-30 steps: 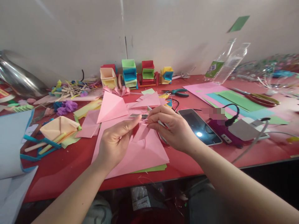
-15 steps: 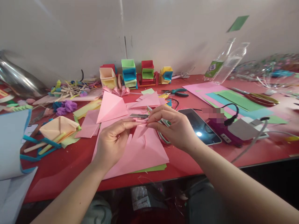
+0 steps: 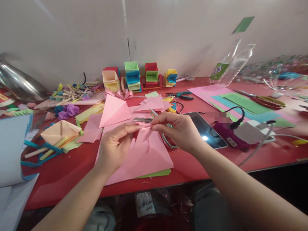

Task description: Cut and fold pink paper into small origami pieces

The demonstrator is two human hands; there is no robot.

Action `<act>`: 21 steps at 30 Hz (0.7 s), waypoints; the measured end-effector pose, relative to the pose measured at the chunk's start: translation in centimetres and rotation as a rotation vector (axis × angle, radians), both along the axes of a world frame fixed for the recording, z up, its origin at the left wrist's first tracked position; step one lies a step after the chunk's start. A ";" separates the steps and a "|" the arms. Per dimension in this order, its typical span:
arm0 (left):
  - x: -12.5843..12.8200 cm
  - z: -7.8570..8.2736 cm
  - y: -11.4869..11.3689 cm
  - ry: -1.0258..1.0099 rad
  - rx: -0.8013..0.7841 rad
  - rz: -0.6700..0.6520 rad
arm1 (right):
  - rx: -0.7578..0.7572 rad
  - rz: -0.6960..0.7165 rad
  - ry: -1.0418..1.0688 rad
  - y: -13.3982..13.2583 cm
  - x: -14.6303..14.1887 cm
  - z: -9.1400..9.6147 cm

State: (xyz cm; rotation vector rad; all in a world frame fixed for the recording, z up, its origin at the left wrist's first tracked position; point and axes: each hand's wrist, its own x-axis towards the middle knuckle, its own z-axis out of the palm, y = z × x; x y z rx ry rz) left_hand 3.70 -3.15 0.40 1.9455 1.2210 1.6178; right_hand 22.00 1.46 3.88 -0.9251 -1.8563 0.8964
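My left hand (image 3: 115, 146) and my right hand (image 3: 179, 130) meet over the red table (image 3: 60, 173), both pinching a small folded pink paper piece (image 3: 143, 133) held just above a stack of pink sheets (image 3: 144, 157). Fingertips of both hands are pressed together on the piece's upper edge. Scissors (image 3: 166, 134) hang from my right hand's fingers, their loops under the palm and the blade poking out behind. A folded pink triangle (image 3: 113, 110) lies just beyond my hands.
A smartphone (image 3: 204, 130) with a lit screen lies right of my right hand, beside a purple device with cables (image 3: 231, 136). Paper boxes (image 3: 132, 77) line the wall. Pliers (image 3: 181, 95), coloured sheets (image 3: 240, 104), a plastic bottle (image 3: 226, 65) and paper scraps (image 3: 69, 93) surround them.
My fingers have shifted from a looser grip to a tight pinch along the pink piece's top edge. The hands have drifted slightly lower.
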 end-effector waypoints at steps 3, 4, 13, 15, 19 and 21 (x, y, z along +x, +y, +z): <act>0.0 -0.1 0.0 -0.019 -0.016 0.006 | -0.110 0.025 0.024 0.2 0.1 0.1; 0.0 -0.1 0.0 -0.026 -0.026 0.011 | -0.146 0.033 0.042 0.2 0.2 0.1; 0.6 0.0 -0.1 -0.091 -0.164 -0.071 | -0.284 0.069 0.091 0.3 0.3 0.0; 0.6 0.2 -0.2 -0.115 -0.167 -0.114 | -0.284 0.061 0.063 0.2 0.3 0.0; 0.4 0.6 -0.2 -0.118 -0.139 -0.152 | -0.284 0.086 0.015 0.0 0.2 0.1; 0.4 0.6 -0.1 -0.134 -0.172 -0.134 | -0.266 0.106 0.002 -0.1 0.2 0.2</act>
